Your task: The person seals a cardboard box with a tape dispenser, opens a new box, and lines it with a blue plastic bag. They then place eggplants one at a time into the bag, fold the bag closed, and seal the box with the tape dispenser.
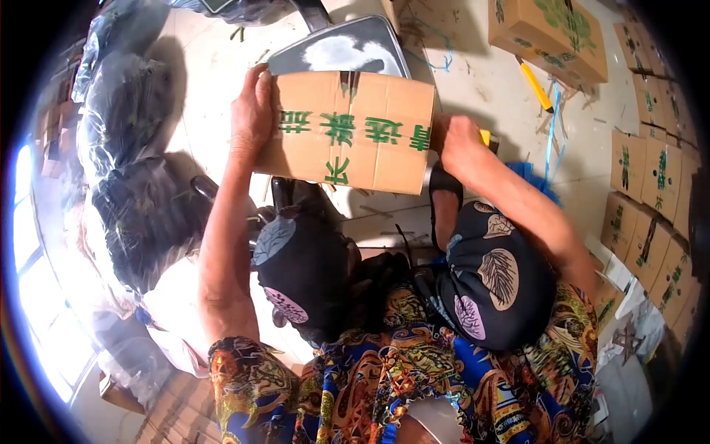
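Note:
A brown cardboard box point(355, 159) with green printed characters lies across the space between my hands, above my knees. My left hand point(254, 107) grips its left end, fingers wrapped at the upper left corner. At the right end, my right hand point(457, 140) is closed against the box edge, its fingertips partly hidden. A strip of dark tape marks the middle of the box's far edge. Just beyond the box is a grey metal scale platform point(344, 50) with white patches on top.
Filled plastic bags point(129, 111) line the left side. Another printed box point(547, 37) sits at the upper right, near a yellow-handled cutter point(534, 83) and blue strapping point(553, 133). Stacked cartons point(662, 174) stand at the far right. Scraps litter the tiled floor.

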